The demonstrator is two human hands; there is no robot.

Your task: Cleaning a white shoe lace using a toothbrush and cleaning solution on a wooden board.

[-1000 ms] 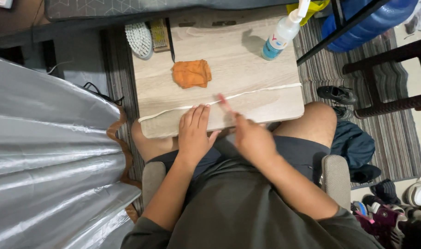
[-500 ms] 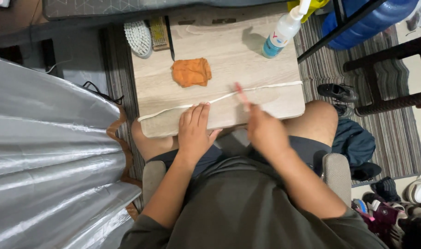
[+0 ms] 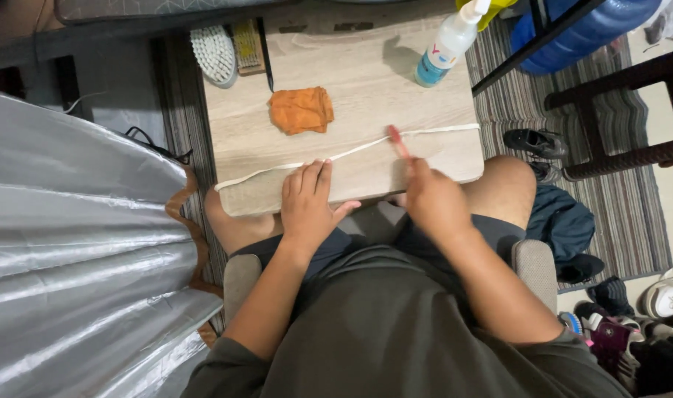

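A long white cord (image 3: pixel 443 130) lies across the near part of a light wooden table (image 3: pixel 373 81). My left hand (image 3: pixel 307 203) rests flat on the table's near edge, its fingertips pressing on the cord. My right hand (image 3: pixel 432 200) is closed around a slim pink-red stick-like tool (image 3: pixel 397 140), whose tip touches the cord near its right part. A crumpled orange cloth (image 3: pixel 301 110) lies beyond the cord, between the hands. A white spray bottle (image 3: pixel 447 44) with a blue label stands at the far right of the table.
A white scrubbing brush (image 3: pixel 215 53) and a yellowish brush (image 3: pixel 246 46) lie at the table's far left. Shiny silver fabric (image 3: pixel 71 243) fills the left. On the right are a blue water jug (image 3: pixel 587 29), a dark wooden frame (image 3: pixel 616 110) and shoes (image 3: pixel 528 140) on a striped rug.
My right hand has moved forward and right along the cord with the pink-red tool. The left hand stays pressed on the cord.
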